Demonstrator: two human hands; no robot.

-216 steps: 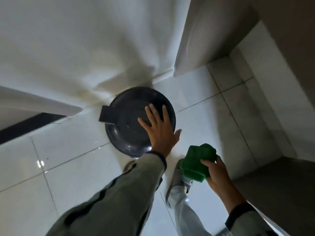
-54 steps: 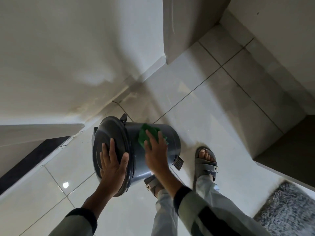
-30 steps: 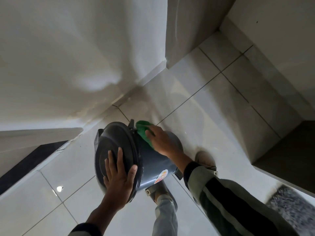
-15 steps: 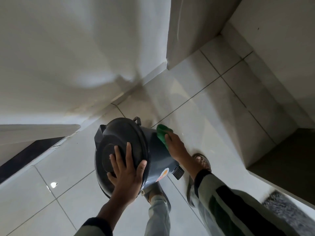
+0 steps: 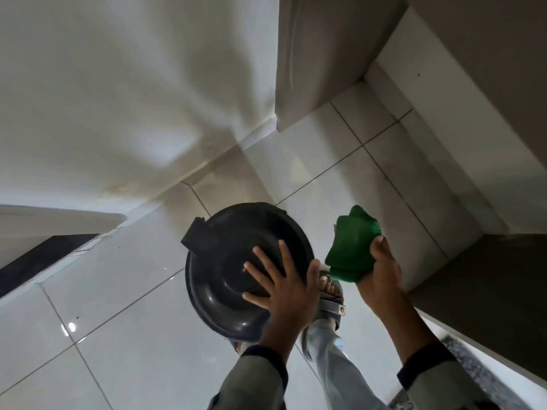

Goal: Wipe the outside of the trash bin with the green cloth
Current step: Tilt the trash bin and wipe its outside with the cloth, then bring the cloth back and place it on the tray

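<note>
Trash bin (image 5: 225,279) under left hand (image 5: 284,294), green cloth (image 5: 352,247) in right hand (image 5: 381,276)

Both arms wear grey-green sleeves (image 5: 254,383) ending in dark, ribbed cuffs (image 5: 426,362). The leg nearest the trash bin (image 5: 225,261) is in pale grey trousers (image 5: 331,359). Its foot, beside the bin, wears a grey strapped sandal (image 5: 333,306) with bare toes and a small logo.
</note>
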